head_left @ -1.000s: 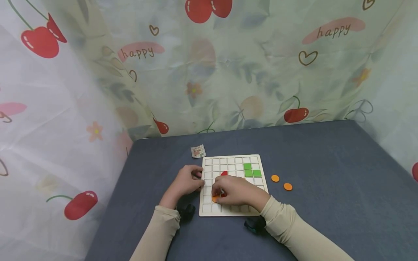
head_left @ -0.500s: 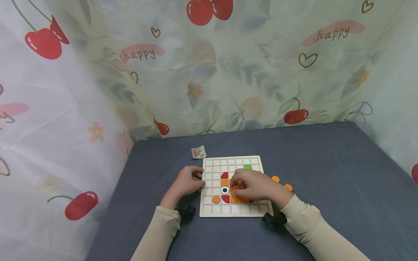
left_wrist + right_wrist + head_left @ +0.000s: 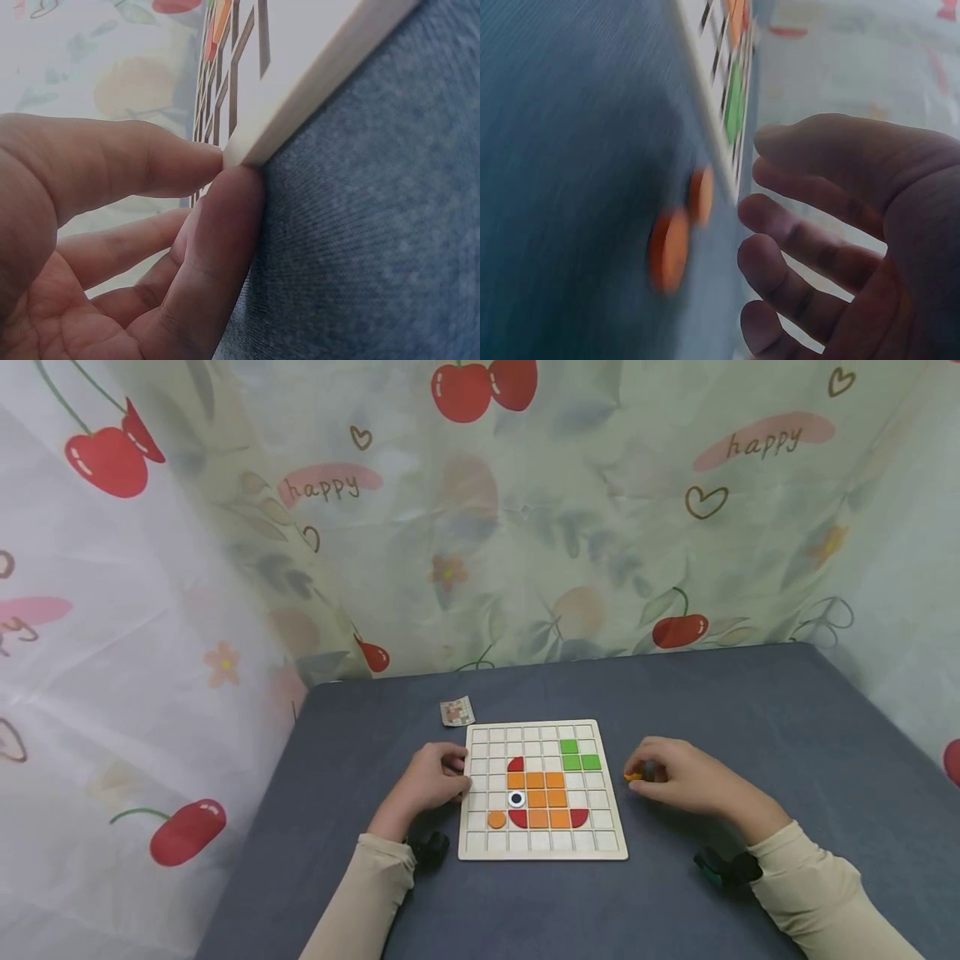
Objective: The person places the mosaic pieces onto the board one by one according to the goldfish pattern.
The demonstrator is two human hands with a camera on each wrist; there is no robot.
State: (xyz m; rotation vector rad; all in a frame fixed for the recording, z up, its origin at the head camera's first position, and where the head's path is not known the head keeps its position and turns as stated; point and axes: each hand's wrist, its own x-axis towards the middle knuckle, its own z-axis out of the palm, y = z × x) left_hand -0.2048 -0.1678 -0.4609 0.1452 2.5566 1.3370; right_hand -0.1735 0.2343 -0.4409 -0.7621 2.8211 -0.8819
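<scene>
A white gridded board (image 3: 480,843) lies on the table, bearing orange squares (image 3: 536,798), red quarter-round pieces (image 3: 579,817), green squares (image 3: 572,762), a black-and-white eye piece (image 3: 517,798) and an orange disc (image 3: 497,819). My left hand (image 3: 432,777) pinches the board's left edge; thumb and a finger meet its rim in the left wrist view. Right of the board, my right hand (image 3: 678,774) hovers with parted, bent fingers over loose orange discs. It mostly hides them in the head view. The right wrist view shows two, a nearer disc (image 3: 669,251) and a farther disc (image 3: 700,195), apart from the fingers.
A small patterned card (image 3: 457,711) lies beyond the board's far left corner. The dark blue-grey cloth (image 3: 720,693) covers the table. Printed curtains (image 3: 525,552) hang behind and at both sides.
My right hand has moved from the board's lower left, across the orange squares, to the loose discs on the right. The left hand stays at the board's edge.
</scene>
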